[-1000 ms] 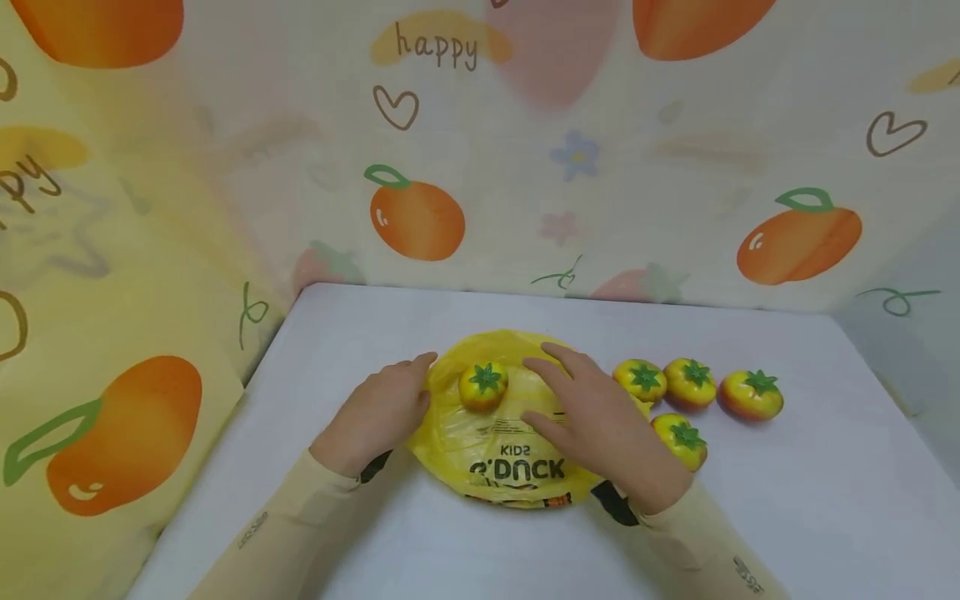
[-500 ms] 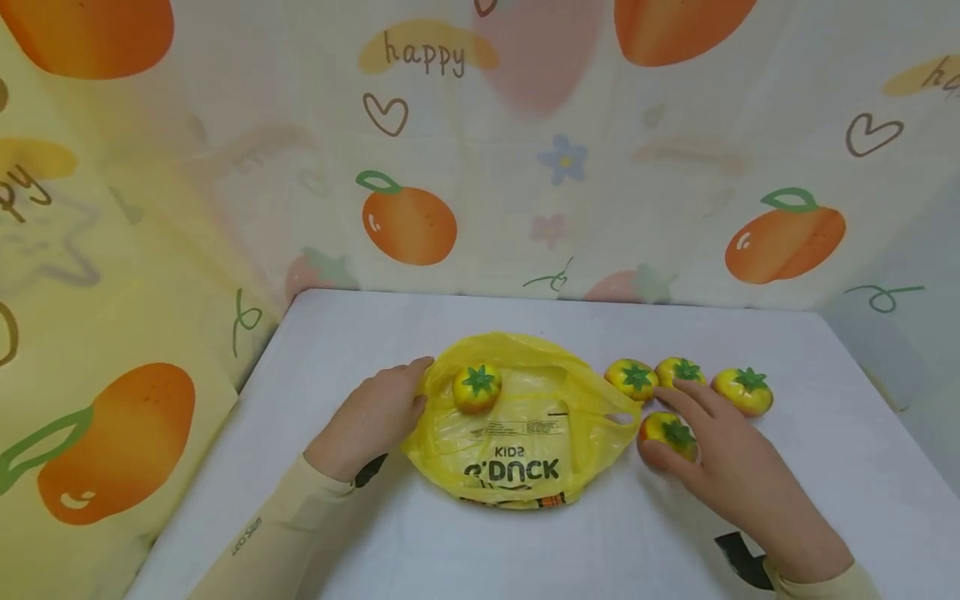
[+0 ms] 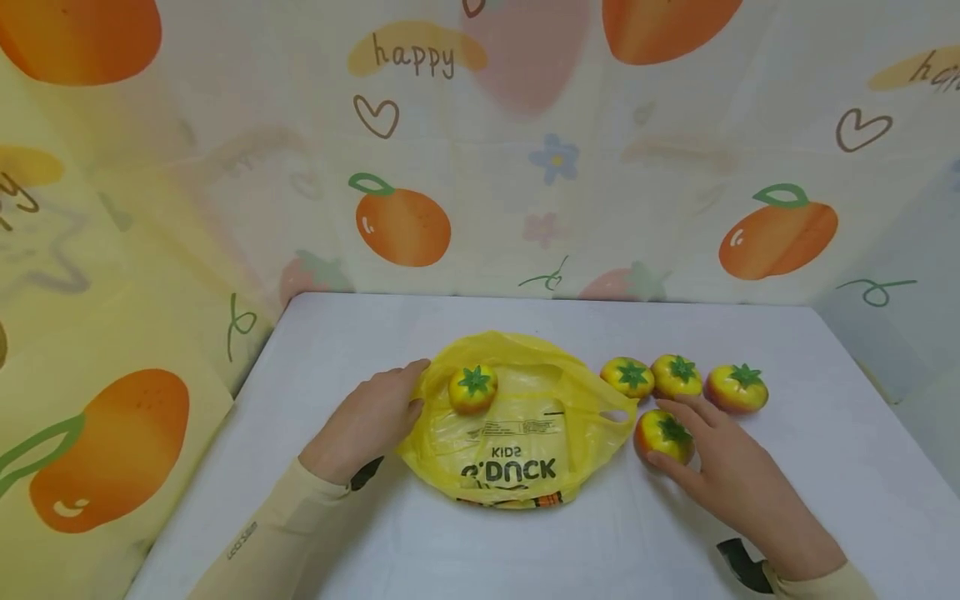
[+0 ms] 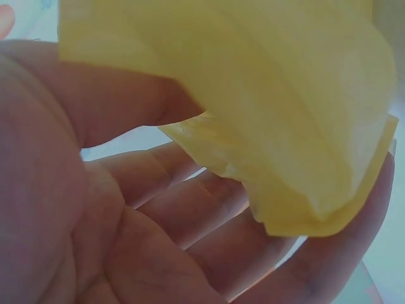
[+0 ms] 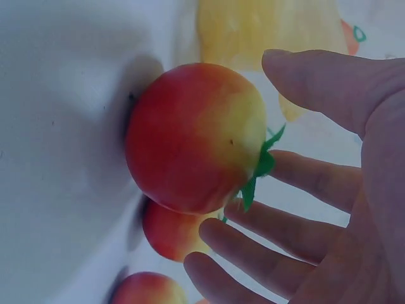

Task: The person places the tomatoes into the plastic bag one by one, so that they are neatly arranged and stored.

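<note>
A yellow plastic bag (image 3: 517,425) lies mouth up on the table with a round yellow-red toy fruit (image 3: 473,389), topped by a green star-shaped leaf, on it at the upper left. My left hand (image 3: 363,423) rests at the bag's left edge; in the left wrist view, thin plastic (image 4: 297,126) drapes across its thumb and loosely bent fingers. To the right of the bag, my right hand (image 3: 738,471) surrounds a similar toy fruit (image 3: 660,437) with fingers spread. In the right wrist view, the thumb stands apart from this fruit (image 5: 190,136), and the fingertips are by its green leaf.
Behind the right hand, three more toy fruits (image 3: 677,377) stand in a row. The white tabletop (image 3: 510,558) ends at a fruit-printed cloth backdrop (image 3: 495,200) at the back and left. A dark wrist strap (image 3: 742,567) shows under the right wrist.
My right hand has left the bag's right side and moved right to the nearest toy fruit. The left hand keeps its place at the bag. The view has shifted slightly.
</note>
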Motion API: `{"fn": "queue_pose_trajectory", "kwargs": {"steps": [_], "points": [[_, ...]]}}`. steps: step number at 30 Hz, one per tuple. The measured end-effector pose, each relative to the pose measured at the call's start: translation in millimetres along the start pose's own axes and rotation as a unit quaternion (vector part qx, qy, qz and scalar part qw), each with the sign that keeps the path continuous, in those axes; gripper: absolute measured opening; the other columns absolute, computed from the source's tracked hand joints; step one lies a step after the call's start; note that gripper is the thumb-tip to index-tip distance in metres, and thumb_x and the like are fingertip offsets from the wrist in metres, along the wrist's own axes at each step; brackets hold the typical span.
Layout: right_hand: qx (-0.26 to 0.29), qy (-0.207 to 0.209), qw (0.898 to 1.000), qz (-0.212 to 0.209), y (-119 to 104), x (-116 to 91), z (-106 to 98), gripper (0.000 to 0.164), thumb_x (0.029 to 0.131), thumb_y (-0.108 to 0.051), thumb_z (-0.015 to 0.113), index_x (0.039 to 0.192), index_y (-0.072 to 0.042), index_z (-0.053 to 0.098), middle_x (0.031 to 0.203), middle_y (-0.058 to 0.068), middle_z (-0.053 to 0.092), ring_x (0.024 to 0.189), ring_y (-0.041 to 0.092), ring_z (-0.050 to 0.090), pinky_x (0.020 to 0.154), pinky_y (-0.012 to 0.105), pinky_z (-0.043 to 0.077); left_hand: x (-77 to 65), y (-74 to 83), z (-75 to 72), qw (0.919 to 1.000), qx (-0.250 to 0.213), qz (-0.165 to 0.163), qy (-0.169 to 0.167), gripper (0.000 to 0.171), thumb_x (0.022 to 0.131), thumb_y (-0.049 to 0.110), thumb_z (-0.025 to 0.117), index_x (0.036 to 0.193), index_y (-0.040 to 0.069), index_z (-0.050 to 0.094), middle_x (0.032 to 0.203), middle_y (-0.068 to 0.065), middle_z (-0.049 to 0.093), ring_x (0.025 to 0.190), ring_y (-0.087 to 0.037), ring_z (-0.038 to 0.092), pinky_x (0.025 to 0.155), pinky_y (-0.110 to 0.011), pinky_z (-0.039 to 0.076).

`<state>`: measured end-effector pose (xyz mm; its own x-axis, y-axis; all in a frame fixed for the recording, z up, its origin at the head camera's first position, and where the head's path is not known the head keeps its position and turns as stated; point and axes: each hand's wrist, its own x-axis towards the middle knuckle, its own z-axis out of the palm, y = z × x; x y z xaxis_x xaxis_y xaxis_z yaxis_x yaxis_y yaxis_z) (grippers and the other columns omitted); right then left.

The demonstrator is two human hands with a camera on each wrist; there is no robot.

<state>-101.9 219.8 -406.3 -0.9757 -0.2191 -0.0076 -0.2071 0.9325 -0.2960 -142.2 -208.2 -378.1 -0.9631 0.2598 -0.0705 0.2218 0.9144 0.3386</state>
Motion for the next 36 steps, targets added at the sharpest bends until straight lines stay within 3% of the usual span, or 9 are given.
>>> {"fn": "queue_pose_trajectory", "kwargs": {"steps": [10, 28, 36], "points": [[-0.001, -0.004, 1.000, -0.003, 2.2, 1.4, 5.5, 0.077, 0.088, -0.046, 0.089, 0.149, -0.008, 0.060, 0.148, 0.021, 0.061, 0.128, 0.043, 0.063, 0.099, 0.070, 0.057, -1.6, 1.6, -0.9, 0.9999, -0.007, 0.006, 0.006, 0.050, 0.105, 0.010, 0.064, 0.154, 0.000, 0.055, 0.139, -0.020, 0.072, 0.120, -0.035, 0.073, 0.105, -0.054, 0.061], [0.026, -0.035, 0.999, 0.011, -3.7, 10.2, 11.4, 0.074, 0.092, -0.040, 0.087, 0.155, -0.014, 0.056, 0.157, 0.021, 0.056, 0.137, 0.045, 0.059, 0.107, 0.072, 0.052, -4.5, 0.8, -1.6, 1.0000, -0.005, -0.001, 0.001, 0.050, 0.105, 0.010, 0.064, 0.154, 0.001, 0.055, 0.141, -0.019, 0.071, 0.125, -0.036, 0.071, 0.108, -0.054, 0.059], [0.015, -0.034, 0.999, 0.016, -2.1, 11.0, 1.6, 0.072, 0.091, -0.042, 0.088, 0.151, -0.014, 0.059, 0.152, 0.021, 0.060, 0.126, 0.044, 0.064, 0.101, 0.072, 0.055, -2.3, 1.8, -2.0, 1.0000, -0.003, 0.000, -0.001, 0.051, 0.106, 0.011, 0.064, 0.155, 0.001, 0.054, 0.143, -0.019, 0.070, 0.126, -0.037, 0.070, 0.110, -0.054, 0.058]]}}
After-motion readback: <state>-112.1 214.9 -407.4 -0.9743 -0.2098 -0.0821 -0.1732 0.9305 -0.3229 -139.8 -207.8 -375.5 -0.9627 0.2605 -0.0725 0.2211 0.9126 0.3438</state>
